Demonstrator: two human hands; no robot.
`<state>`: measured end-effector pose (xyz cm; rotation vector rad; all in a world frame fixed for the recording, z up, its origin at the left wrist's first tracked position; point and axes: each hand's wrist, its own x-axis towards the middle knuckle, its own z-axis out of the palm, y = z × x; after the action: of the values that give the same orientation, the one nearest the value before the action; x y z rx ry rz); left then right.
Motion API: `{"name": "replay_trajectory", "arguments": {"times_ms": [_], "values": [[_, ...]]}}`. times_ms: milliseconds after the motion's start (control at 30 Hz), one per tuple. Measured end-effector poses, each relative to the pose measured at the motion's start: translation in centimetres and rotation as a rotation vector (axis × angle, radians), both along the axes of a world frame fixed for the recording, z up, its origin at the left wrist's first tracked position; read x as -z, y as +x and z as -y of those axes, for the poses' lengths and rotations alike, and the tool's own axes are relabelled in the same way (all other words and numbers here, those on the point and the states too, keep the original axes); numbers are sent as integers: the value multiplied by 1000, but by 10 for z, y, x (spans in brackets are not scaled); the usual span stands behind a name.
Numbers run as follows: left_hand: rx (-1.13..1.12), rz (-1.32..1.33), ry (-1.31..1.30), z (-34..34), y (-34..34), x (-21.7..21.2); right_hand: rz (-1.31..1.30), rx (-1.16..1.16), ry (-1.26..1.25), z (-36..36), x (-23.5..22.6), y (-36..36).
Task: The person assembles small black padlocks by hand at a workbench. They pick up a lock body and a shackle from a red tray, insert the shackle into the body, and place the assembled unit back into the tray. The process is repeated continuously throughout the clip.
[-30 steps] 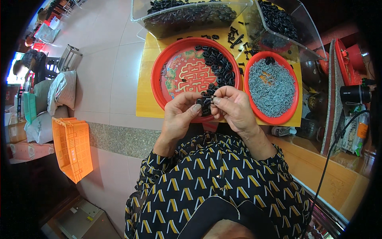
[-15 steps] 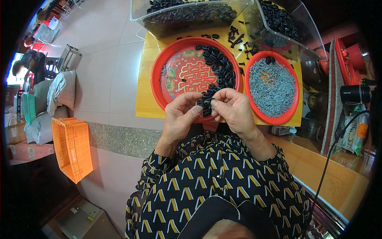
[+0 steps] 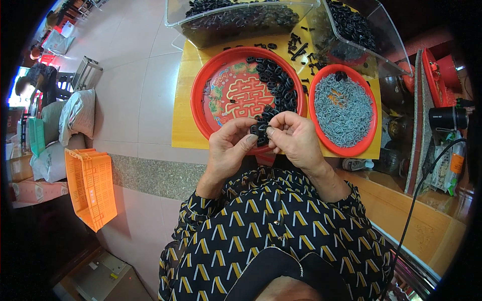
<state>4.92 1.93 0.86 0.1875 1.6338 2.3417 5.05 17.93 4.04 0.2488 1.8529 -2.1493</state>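
My left hand [image 3: 228, 148] pinches a small black oval plastic part [image 3: 254, 131] between thumb and fingertips, over the near rim of a round red tray [image 3: 199, 113]. Close against it, my right hand [image 3: 297, 139] has thumb and forefinger pressed together at the part's right side. Whatever those fingertips hold is too small and covered to name. Many similar black plastic parts [image 3: 286, 86] are heaped along the tray's right side, some right behind my fingers. To the right, a smaller red tray [image 3: 372, 128] holds a spread of small silvery screws [image 3: 344, 118].
Two clear plastic bins [image 3: 241, 22] [image 3: 369, 55] full of black parts stand at the far side of the yellow tabletop [image 3: 183, 120]. Loose black pieces [image 3: 299, 50] lie between them. An orange crate [image 3: 93, 188] and white sacks [image 3: 78, 115] are at left. A black cable [image 3: 409, 210] hangs at right.
Both hands stay in nearly the same place over the tray's near rim. A pale glint at my right fingertips has gone from sight, and the black part has shifted slightly.
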Motion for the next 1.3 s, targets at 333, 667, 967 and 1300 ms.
{"name": "replay_trajectory", "arguments": {"times_ms": [333,667,967,1300], "values": [[57,179,310,-1,-3,7,-73,1,55,1,2,1],[45,161,268,-4,-2,5,-95,-11,98,-2,-5,2],[-31,-18,-17,-3,0,1,-120,-14,161,-2,0,2],[2,-27,-102,0,4,-4,-106,-59,165,-1,-2,2]]}}
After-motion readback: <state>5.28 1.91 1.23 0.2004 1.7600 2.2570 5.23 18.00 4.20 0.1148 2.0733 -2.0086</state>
